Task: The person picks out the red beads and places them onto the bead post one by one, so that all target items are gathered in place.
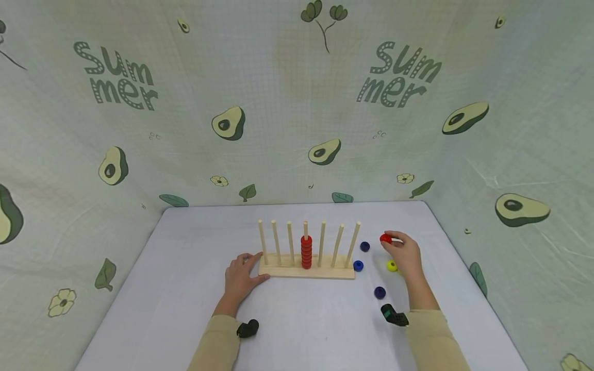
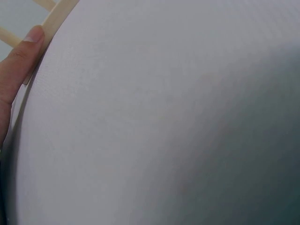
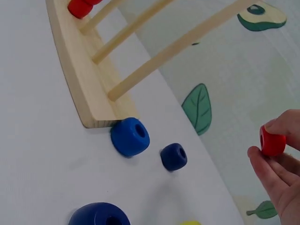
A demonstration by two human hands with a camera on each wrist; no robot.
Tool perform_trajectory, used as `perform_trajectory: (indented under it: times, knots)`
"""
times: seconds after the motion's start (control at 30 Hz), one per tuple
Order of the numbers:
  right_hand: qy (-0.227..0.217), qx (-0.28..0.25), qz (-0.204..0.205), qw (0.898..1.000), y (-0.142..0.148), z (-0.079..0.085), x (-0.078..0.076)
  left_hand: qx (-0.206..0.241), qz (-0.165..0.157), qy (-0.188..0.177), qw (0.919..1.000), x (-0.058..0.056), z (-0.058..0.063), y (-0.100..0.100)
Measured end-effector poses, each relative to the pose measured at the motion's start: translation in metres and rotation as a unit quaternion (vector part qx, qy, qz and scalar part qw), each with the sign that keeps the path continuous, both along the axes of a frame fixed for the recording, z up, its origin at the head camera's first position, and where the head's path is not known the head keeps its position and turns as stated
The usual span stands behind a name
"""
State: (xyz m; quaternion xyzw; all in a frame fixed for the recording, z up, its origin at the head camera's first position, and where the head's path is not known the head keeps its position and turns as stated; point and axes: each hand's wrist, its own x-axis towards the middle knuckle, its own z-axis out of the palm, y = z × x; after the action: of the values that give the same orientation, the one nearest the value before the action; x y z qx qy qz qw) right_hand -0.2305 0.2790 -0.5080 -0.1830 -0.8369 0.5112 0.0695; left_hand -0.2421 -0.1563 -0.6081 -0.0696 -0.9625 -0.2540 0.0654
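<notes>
A wooden peg rack (image 1: 307,274) with several upright pegs stands on the table. Red beads (image 1: 306,252) are stacked on its middle peg, while the other pegs are bare. My left hand (image 1: 242,277) holds the rack's left end, thumb at the front edge and fingers toward the back. In the left wrist view only the thumb (image 2: 21,58) shows, lying along the base. Off to the right of the rack, my right hand (image 1: 405,256) pinches a red bead (image 3: 273,141) between thumb and fingertips, raised above the tabletop. The bead's hole shows in the right wrist view.
A blue bead (image 1: 358,266) lies right at the rack's right end. Dark blue beads (image 1: 365,247) lie behind and in front of it. Yellow shows in a bead (image 1: 392,266) beneath my right forearm. A patterned cloth (image 1: 278,170) hangs behind the white table (image 1: 185,288).
</notes>
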Motion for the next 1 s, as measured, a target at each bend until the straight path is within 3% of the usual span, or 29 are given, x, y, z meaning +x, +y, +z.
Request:
perform_trajectory:
  times: [0.47,1.0]
  knots:
    - [0.064,0.016,0.006,0.998,-0.012,0.028,0.010,-0.006,0.002,0.004,1.0000,0.000,0.001,0.000]
    - [0.164,0.007,-0.001,0.986,-0.035,0.052,0.019,-0.010,0.003,0.004,0.9999,-0.001,-0.001,-0.001]
